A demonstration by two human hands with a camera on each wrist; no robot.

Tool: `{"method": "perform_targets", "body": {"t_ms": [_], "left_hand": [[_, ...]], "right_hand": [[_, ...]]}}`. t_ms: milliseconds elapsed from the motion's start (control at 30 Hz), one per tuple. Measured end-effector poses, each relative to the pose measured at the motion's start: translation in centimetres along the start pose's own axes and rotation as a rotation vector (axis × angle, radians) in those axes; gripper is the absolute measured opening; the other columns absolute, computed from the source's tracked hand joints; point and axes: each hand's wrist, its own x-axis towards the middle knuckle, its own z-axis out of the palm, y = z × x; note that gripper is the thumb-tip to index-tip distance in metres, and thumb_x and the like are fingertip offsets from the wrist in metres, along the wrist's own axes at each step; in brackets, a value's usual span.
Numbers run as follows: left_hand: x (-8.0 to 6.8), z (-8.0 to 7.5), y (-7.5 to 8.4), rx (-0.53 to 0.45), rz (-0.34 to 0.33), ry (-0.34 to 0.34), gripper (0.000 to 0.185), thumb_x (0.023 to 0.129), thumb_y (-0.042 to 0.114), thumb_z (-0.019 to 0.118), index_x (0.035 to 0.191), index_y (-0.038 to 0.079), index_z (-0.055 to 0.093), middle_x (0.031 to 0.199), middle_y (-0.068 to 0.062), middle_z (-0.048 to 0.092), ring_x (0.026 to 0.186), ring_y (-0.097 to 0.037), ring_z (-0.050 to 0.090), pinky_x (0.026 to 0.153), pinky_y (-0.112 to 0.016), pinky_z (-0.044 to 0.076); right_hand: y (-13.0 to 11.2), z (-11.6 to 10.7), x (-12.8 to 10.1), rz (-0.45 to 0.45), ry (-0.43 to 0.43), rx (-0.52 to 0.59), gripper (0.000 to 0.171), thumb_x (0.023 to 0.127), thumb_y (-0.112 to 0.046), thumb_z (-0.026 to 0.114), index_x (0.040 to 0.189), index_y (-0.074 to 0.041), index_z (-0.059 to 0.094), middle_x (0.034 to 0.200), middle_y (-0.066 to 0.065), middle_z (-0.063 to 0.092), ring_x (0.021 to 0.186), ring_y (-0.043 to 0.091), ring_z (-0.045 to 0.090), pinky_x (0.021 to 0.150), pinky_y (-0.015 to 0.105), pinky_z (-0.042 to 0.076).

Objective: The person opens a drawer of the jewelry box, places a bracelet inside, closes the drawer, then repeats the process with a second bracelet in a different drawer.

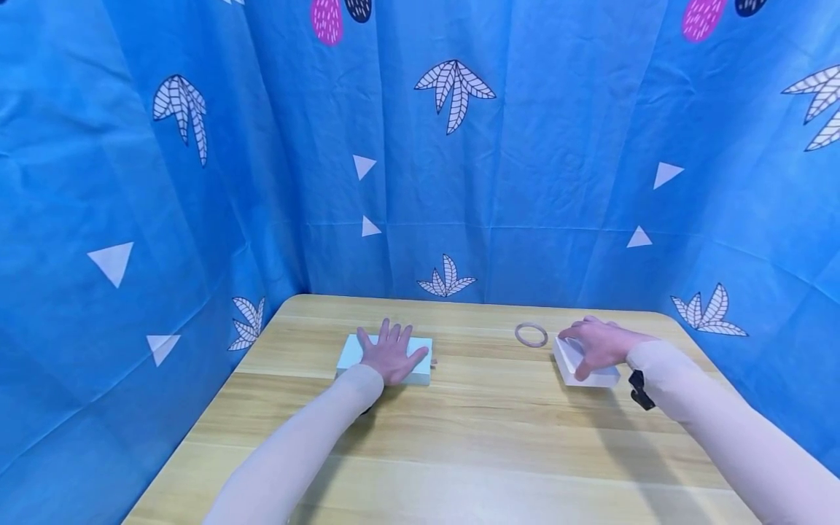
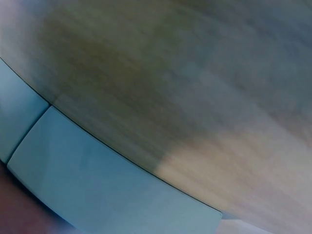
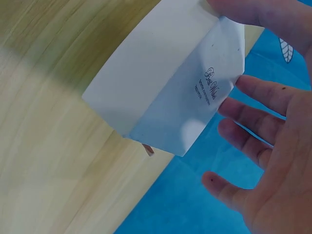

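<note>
My left hand [image 1: 389, 355] rests on top of a pale blue-green box [image 1: 350, 353], its fingers spread and straight. A small brownish tab [image 1: 434, 362] pokes out at that box's right end. In the left wrist view the box's side [image 2: 112, 170] shows a dark seam; the hand itself is mostly hidden. Farther right, my right hand [image 1: 602, 343] grips a white box [image 1: 602, 378] between thumb and fingers. Seen from the right wrist, the box [image 3: 146, 68] bears small "Best Wishes" lettering, and a brown ribbon end [image 3: 148, 149] sticks out beneath it.
A pinkish ring, like a bangle [image 1: 517, 335], lies on the wooden table [image 1: 485, 437] left of the white box. Blue patterned curtains [image 1: 558, 182] hang behind the table and along both sides.
</note>
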Motion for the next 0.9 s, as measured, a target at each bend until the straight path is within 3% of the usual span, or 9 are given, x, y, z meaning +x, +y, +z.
{"method": "perform_targets", "body": {"t_ms": [267,900], "left_hand": [[-0.1,-0.1,-0.2,0.006,0.01,0.004,0.087,0.094,0.079,0.015,0.163,0.025,0.019,0.169,-0.008,0.019,0.157,-0.032,-0.002,0.111,-0.078,-0.008],[0.2,0.1,-0.1,-0.001,0.013,0.013,0.086,0.095,0.078,0.019,0.163,0.025,0.021,0.168,-0.008,0.021,0.157,-0.032,-0.001,0.111,-0.078,-0.009]], "right_hand": [[-1.1,-0.1,0.4,-0.017,0.0,0.006,0.085,0.062,-0.036,0.089,0.139,-0.012,0.06,0.132,0.015,0.06,0.113,0.031,0.053,0.091,0.059,0.047],[-3.2,0.2,1.6,-0.065,0.02,-0.043,0.079,0.064,-0.042,0.088,0.135,-0.015,0.063,0.126,0.009,0.063,0.109,0.025,0.052,0.09,0.058,0.046]]}}
